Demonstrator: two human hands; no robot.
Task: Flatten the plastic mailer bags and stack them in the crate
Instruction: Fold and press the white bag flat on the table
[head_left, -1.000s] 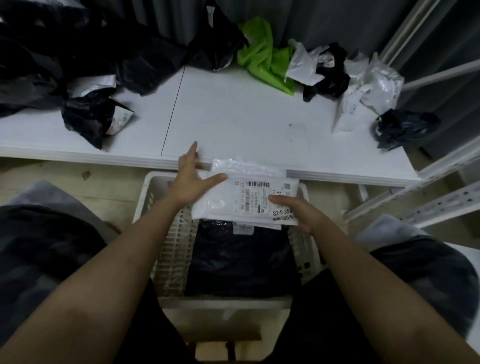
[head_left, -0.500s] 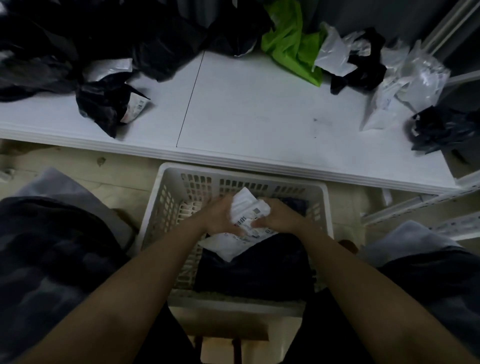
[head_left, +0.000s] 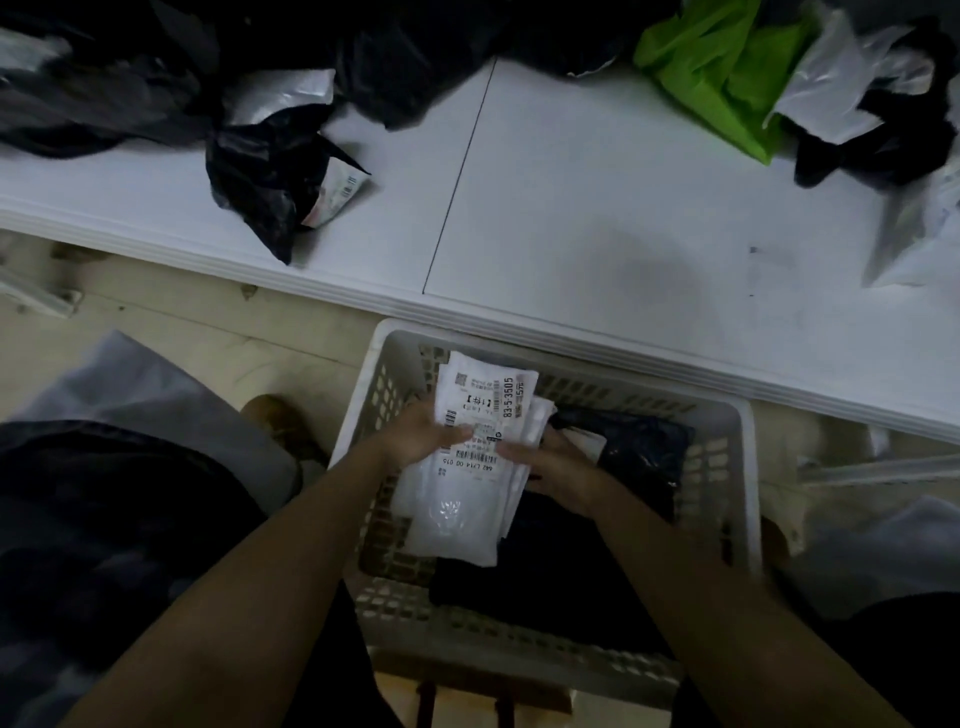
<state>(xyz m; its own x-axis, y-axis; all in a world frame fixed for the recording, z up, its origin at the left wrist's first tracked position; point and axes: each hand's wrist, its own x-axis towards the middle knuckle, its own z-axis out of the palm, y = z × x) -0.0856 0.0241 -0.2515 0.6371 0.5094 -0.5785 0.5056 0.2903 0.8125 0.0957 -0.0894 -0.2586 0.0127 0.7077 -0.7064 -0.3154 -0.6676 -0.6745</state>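
White plastic mailer bag with a printed shipping label (head_left: 475, 457) hangs over the white slatted plastic crate (head_left: 724, 467) — left hand (head_left: 418, 441) gripping its left edge, thumb across the label, right hand (head_left: 553, 465) pinching its right edge — above flat black bags (head_left: 566, 551) stacked inside.

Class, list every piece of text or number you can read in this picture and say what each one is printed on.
"83-5-3505": shipping label on the white mailer bag held by both hands over the crate.
"642 L214 00 015", roughly, seen upside down: same label, lower edge.
Barcodes, QR code and small print there: too small to read.
Label on the black bag on the table: blurred, unreadable.
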